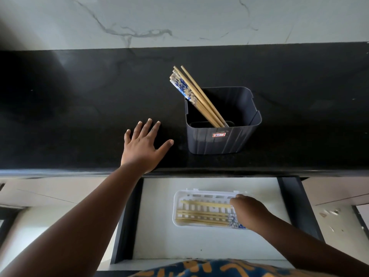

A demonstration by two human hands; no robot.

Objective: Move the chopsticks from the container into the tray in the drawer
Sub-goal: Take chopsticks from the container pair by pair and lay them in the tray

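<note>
Fingers (148, 124) of left hand (142, 146) spread wide, flat on black table (79, 108) beside container (221, 120) with leaning chopsticks (196, 94). Right hand (250, 211) on chopsticks in white tray (176, 198), inside open drawer (159, 232); grip not discernible.

Soft daylight lit the scene evenly, brightest on the marble wall (179, 19) at 12 o'clock. The black counter (79, 96) showed faint sheen and sank into shadow toward 9 o'clock. Wide-angle bending curved its edges; focus was sharp centrally, softer at the corners.
</note>
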